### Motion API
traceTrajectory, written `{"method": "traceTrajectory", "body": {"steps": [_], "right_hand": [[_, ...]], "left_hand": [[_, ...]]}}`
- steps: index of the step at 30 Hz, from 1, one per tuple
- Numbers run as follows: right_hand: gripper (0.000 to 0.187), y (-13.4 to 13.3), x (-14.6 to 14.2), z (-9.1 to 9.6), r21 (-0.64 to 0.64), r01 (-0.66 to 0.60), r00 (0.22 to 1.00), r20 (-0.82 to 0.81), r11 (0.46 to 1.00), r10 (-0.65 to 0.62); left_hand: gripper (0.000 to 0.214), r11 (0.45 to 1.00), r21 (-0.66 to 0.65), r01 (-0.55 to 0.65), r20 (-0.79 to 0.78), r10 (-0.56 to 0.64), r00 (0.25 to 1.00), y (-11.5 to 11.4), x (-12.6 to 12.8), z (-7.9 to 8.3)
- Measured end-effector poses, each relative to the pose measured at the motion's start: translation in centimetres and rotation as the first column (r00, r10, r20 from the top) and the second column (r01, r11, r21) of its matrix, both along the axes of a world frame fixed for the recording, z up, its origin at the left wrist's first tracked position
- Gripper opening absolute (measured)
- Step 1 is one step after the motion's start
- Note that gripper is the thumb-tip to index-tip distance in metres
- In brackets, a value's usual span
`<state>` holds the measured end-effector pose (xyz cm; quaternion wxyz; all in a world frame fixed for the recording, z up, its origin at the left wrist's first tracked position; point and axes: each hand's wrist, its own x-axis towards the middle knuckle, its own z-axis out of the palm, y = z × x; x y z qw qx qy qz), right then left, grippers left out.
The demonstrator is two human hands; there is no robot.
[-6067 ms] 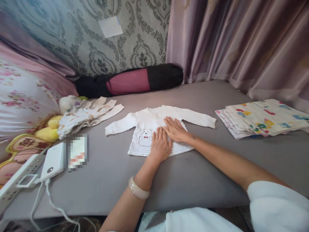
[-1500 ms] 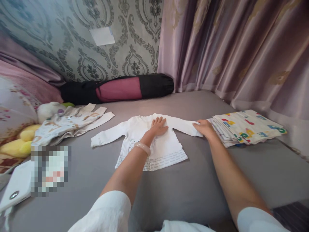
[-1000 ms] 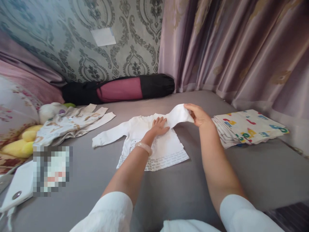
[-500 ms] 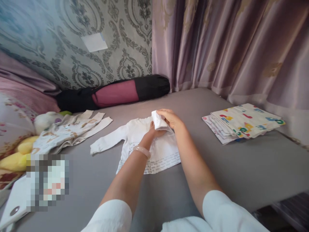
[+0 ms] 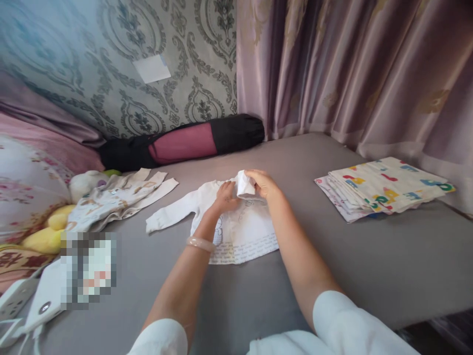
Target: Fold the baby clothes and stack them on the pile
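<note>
A small white long-sleeved shirt with line drawings and rows of print near its hem lies on the grey bed surface. Its left-lying sleeve stretches out flat, while the other sleeve is folded inward over the body. My right hand is closed on that folded sleeve at the shirt's upper right. Resting on the upper middle of the shirt, my left hand has its fingers stretched out and apart from the sleeve end. A pale bangle circles my left wrist.
A pile of folded patterned cloths lies at the right. Small printed clothes and plush toys are at the left, above a white power bank with cables. Against the wall rests a long black-and-maroon bag.
My left hand has come out from under the folded sleeve and moved left onto the shirt front. The right hand keeps hold of the sleeve. The view has shifted slightly.
</note>
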<state>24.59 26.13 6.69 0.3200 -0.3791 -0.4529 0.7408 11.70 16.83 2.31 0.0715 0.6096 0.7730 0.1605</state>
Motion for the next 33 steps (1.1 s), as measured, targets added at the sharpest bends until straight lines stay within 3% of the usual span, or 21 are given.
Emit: {"method": "traceTrajectory", "body": {"steps": [3,6,10,14,18,25,33], "right_hand": [[0.009,-0.3,-0.3,-0.1,-0.030,-0.018,1.000,0.019,0.999,0.018],[0.008,-0.6,-0.5,-0.1,-0.060,-0.009,0.999,0.031,0.998,0.011],[0.010,-0.8,-0.7,0.0,-0.100,0.008,0.999,0.045,0.995,-0.003],[0.011,-1.1,-1.2,-0.1,-0.114,0.002,0.998,0.070,0.994,0.006],[0.010,-1.7,-1.8,-0.5,-0.104,-0.024,0.995,0.094,0.994,0.034],[0.011,-2.5,-2.7,-1.8,-0.065,-0.073,0.994,0.077,0.995,0.078],[0.012,-3.9,-3.4,-1.3,-0.029,-0.168,0.983,0.074,0.985,0.170]], "left_hand": [[0.049,0.986,0.066,-0.151,0.126,0.142,0.982,-1.8,-1.4,0.2],[0.041,0.937,0.104,-0.332,0.341,0.280,0.897,-3.1,-2.1,-0.1],[0.035,0.879,0.136,-0.456,0.604,0.292,0.742,-4.2,-2.0,-0.8],[0.030,0.855,0.188,-0.484,0.692,0.234,0.683,-5.1,-1.3,-1.1],[0.032,0.842,0.228,-0.488,0.685,0.217,0.695,-5.7,-0.5,-0.7],[0.038,0.877,0.243,-0.415,0.704,0.135,0.698,-5.8,0.3,-0.2],[0.035,0.872,0.290,-0.396,0.712,0.080,0.697,-5.4,0.4,-0.2]]}}
